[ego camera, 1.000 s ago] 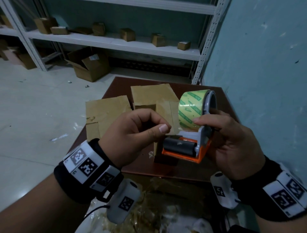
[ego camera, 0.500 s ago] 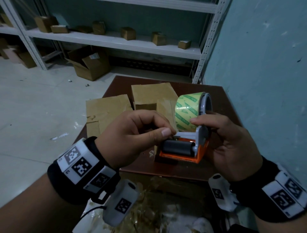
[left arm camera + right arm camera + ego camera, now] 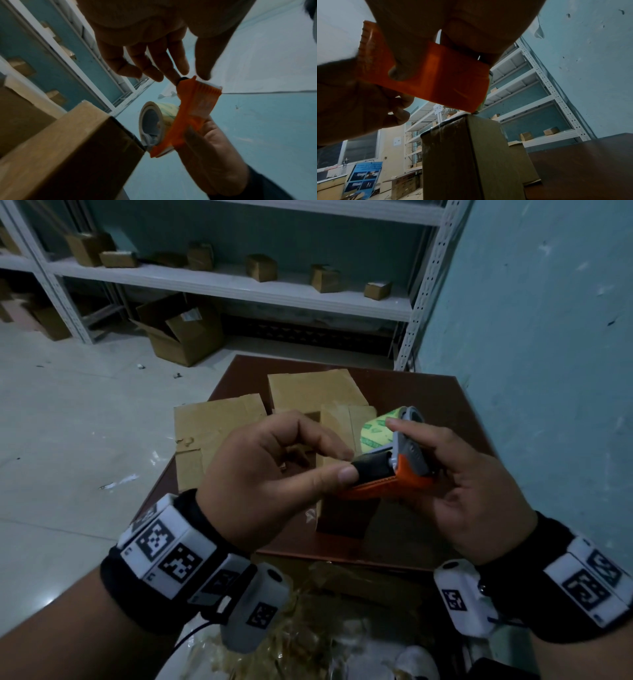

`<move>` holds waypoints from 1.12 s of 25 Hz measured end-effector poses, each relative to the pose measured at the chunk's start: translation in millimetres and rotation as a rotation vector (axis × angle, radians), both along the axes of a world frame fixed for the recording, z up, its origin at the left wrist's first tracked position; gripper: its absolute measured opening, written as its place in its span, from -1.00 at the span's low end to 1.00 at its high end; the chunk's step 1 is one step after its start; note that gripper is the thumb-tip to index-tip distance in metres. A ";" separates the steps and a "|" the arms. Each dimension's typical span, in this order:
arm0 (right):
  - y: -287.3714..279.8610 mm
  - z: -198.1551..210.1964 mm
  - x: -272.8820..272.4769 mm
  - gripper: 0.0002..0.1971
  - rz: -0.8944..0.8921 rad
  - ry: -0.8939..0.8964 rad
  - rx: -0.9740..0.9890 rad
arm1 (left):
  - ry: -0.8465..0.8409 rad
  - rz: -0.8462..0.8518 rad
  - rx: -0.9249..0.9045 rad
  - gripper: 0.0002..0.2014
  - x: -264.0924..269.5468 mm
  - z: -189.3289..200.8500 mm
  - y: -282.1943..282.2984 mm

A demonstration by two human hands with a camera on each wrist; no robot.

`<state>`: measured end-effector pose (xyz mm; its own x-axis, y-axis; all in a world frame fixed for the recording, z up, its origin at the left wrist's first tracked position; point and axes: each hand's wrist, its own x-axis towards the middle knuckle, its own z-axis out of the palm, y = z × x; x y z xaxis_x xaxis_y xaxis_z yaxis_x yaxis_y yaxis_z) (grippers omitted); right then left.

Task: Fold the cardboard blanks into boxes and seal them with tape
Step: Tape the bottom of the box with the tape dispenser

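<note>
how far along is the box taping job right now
Done: one box stands folded on the table. In hand: the right hand grips the tape dispenser while the left hand fingers its roller end. Left: taping this box and folding the flat blanks behind.

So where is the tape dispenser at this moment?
In the head view the tape dispenser sits right of centre, held in the right hand above the upright cardboard box, with the left hand touching its black roller.

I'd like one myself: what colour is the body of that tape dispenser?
Bright orange with grey trim; the tape dispenser shows best in the right wrist view, gripped by the right hand.
</note>
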<state>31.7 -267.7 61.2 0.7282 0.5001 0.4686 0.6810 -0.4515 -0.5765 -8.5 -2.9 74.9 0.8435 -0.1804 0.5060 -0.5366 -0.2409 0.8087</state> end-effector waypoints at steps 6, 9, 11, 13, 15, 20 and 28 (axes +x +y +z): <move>-5.8 3.7 -1.0 -0.12 -0.002 0.047 -0.153 | -0.083 0.264 0.137 -0.59 1.6 -2.7 -3.2; -8.0 10.1 -3.4 -0.13 0.011 0.052 -0.216 | 0.086 0.164 0.087 -0.25 4.2 -5.9 -1.2; -8.7 14.7 -5.5 -0.20 0.014 0.033 -0.240 | 0.089 0.153 0.100 -0.63 6.3 -8.8 -2.2; -10.9 18.6 -6.3 -0.22 0.020 0.017 -0.250 | 0.120 0.151 0.074 -0.86 5.8 -11.8 -4.2; -14.2 20.3 -7.0 -0.24 0.056 0.045 -0.218 | 0.132 0.159 0.074 -0.90 5.2 -14.7 -6.9; -15.2 24.8 -9.0 -0.30 0.064 0.083 -0.169 | 0.100 0.143 0.119 -0.86 -0.7 -12.2 -16.7; -39.7 33.7 -2.7 -0.34 -0.095 0.057 -0.154 | 0.109 0.363 0.161 -0.92 -2.0 -22.2 -13.5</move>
